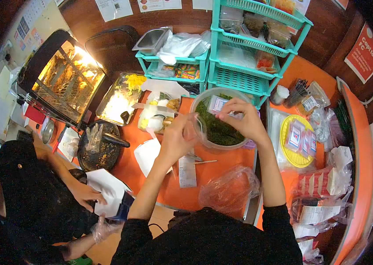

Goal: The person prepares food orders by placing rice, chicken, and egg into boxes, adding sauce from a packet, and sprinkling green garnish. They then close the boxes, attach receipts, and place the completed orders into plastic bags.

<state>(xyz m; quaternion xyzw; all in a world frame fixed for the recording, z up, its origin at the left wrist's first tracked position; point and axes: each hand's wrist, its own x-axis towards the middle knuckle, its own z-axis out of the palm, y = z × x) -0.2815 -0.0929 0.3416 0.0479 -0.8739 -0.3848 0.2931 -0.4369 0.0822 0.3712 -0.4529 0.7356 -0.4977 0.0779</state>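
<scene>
A round clear tub (239, 144) filled with chopped green herbs (213, 128) stands on the orange counter in front of me. My left hand (178, 138) is at the tub's left side, fingers curled round a small clear round container (198, 128). Above the herbs, my right hand (241, 118) has its thumb and fingers pinched together; whatever lies between them is too small to name. A small packet with a printed label (217, 104) shows beside these fingertips, over the tub. Left of my left hand lies an open white box (147, 155), with a paper receipt (187, 171) nearby.
At the left a co-worker's hands (87, 194) hold a white and blue box (109, 190). Behind are food trays (120, 99), a black pan (96, 152), a lit warmer (67, 79) and turquoise racks (239, 79). A yellow lid (291, 154) with packets lies right; a plastic bag (230, 187) lies near me.
</scene>
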